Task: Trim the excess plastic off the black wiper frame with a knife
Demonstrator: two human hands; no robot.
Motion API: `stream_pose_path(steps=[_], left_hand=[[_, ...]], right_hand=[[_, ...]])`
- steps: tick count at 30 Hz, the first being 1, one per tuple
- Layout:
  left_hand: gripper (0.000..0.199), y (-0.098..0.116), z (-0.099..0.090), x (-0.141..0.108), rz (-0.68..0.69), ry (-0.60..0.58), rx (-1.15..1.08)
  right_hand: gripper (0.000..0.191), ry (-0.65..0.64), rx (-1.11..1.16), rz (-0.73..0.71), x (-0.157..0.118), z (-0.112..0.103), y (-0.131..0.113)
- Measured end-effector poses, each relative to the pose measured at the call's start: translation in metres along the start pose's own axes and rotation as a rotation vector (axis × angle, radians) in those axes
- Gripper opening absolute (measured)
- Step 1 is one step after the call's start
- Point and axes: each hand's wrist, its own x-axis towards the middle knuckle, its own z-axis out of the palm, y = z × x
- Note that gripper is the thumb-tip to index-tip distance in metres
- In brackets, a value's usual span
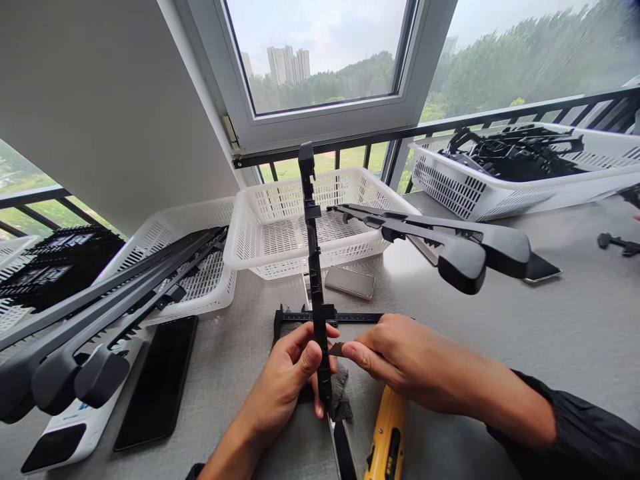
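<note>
My left hand [287,377] is wrapped round a long, narrow black plastic trim strip [315,267], which rises nearly upright with clips and tabs along it. Between the thumb and fingers of my right hand [385,353] is a small dark flat blade [336,349], its end against or very close to the strip's edge. Grey cloth [342,393] lies just behind and below the strip. A black caliper [360,318] rests on the table beyond my hands. Below my right wrist lies a yellow utility knife [387,433].
White baskets hold black parts [520,150] at the right and long trim pieces [150,287] at the left. More trim pieces [450,250] lean on the middle basket [280,263]. A black phone [157,383] and a silver rectangular block [350,282] lie on the grey table [540,347].
</note>
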Motion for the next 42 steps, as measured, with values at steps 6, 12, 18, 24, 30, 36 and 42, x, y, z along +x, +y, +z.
stream_pose_path(steps=[6, 12, 18, 24, 30, 36, 42], left_hand=[[0.071, 0.0, 0.001, -0.001, -0.021, 0.017, 0.031], [0.07, 0.003, 0.002, 0.0, -0.026, 0.023, 0.049], [0.071, 0.004, 0.001, 0.0, -0.027, 0.017, 0.077], [0.073, 0.003, 0.0, -0.003, -0.031, 0.003, 0.09], [0.07, 0.004, -0.001, -0.002, -0.04, -0.012, 0.099], [0.071, 0.002, 0.0, 0.0, -0.031, -0.025, 0.087], [0.07, 0.002, -0.001, -0.001, -0.03, -0.035, 0.083]], right_hand=[[0.057, -0.054, 0.096, 0.013, 0.002, -0.003, 0.005], [0.055, -0.059, 0.149, 0.002, 0.002, -0.002, 0.006], [0.055, -0.107, 0.214, 0.034, 0.001, -0.003, 0.009], [0.058, -0.202, 0.274, 0.083, 0.003, -0.006, 0.013], [0.06, -0.246, 0.308, 0.126, 0.004, -0.008, 0.01], [0.063, -0.278, 0.364, 0.148, 0.006, -0.01, 0.01], [0.064, -0.306, 0.401, 0.152, 0.006, -0.009, 0.012]])
